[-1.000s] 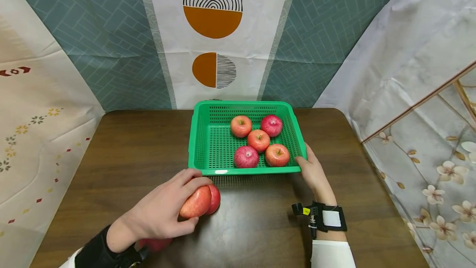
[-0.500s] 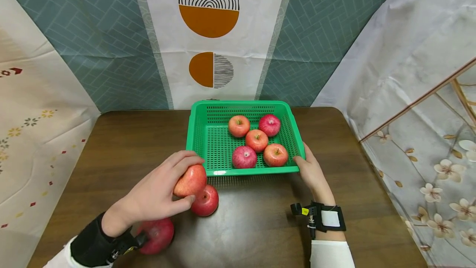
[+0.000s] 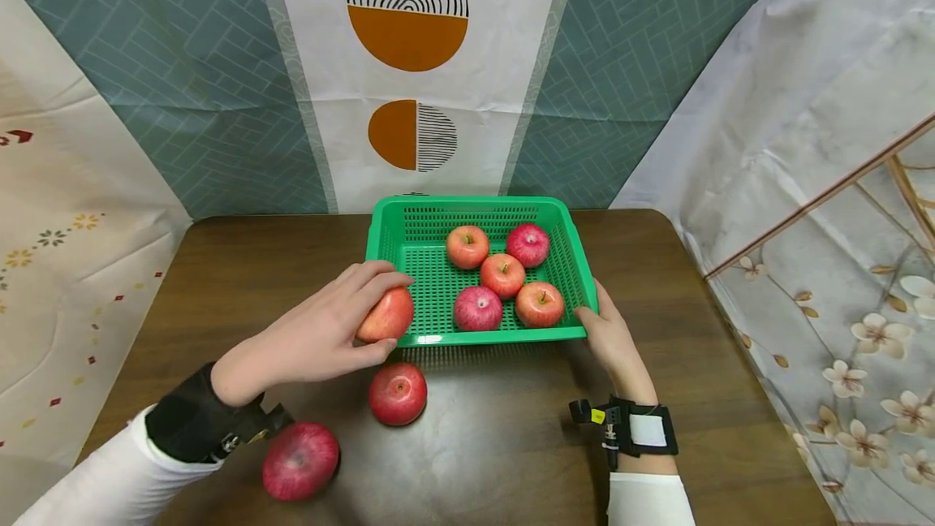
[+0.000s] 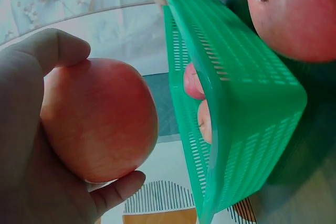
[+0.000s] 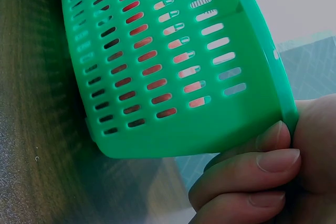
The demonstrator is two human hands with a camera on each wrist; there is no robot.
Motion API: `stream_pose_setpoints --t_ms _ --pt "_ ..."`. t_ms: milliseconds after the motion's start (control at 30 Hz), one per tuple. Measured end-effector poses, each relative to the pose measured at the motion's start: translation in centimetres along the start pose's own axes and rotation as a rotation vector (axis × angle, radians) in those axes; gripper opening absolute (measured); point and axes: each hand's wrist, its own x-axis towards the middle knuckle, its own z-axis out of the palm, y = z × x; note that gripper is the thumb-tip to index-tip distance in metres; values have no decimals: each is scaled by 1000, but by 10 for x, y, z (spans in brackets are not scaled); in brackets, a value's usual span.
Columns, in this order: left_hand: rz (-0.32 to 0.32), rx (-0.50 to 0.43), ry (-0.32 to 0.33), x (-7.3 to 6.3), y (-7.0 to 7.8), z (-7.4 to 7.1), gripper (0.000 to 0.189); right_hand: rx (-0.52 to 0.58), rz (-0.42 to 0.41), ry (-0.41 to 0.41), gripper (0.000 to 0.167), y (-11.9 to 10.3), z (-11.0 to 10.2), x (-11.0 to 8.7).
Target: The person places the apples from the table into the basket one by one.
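Note:
My left hand (image 3: 321, 331) grips a light red apple (image 3: 389, 316) over the near left corner of a green slotted basket (image 3: 497, 338). The left wrist view shows that apple (image 4: 100, 119) between thumb and fingers, apart from the basket rim (image 4: 212, 103). At the basket's near right corner, my right hand (image 3: 616, 345) grips the rim; in the right wrist view its fingers (image 5: 247, 171) curl at the corner. Inside the basket, mostly to the right, lie several apples, among them a dark pink one (image 3: 478, 308) and a lighter one (image 3: 540, 304).
On the brown wooden table (image 3: 497, 428), a red apple (image 3: 398, 394) lies in front of the basket. A larger dark red apple (image 3: 301, 461) sits nearer, below my left wrist. Patterned cloth (image 3: 248, 88) hangs behind the table and at both sides.
My left hand has lifted the apple away from the red one on the table, up and forward to the basket's near left corner. The right hand stays on the rim.

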Motion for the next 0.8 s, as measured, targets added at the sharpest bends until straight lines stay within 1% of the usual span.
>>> stream_pose_setpoints --t_ms 100,267,400,500,600,667,800 --pt "9 -3 -29 12 -4 1 64 6 -6 1 71 -1 -1 -1" --pt "-15 -19 -123 42 -14 5 57 14 -10 3 70 -2 -2 -3" --pt "-44 7 -207 65 -23 12 58 -2 -9 10 70 -2 -3 -2" --pt "-73 37 -272 79 -27 18 62 -13 -11 14 69 -1 -3 -1" --pt "-91 72 -332 89 -29 24 64 -19 -11 14 69 0 -2 0" --pt "-106 81 -364 94 -30 27 65 -21 -7 14 69 -1 -1 0" --pt "-129 73 -387 99 -32 32 65 -18 -4 13 68 -1 -1 -1"
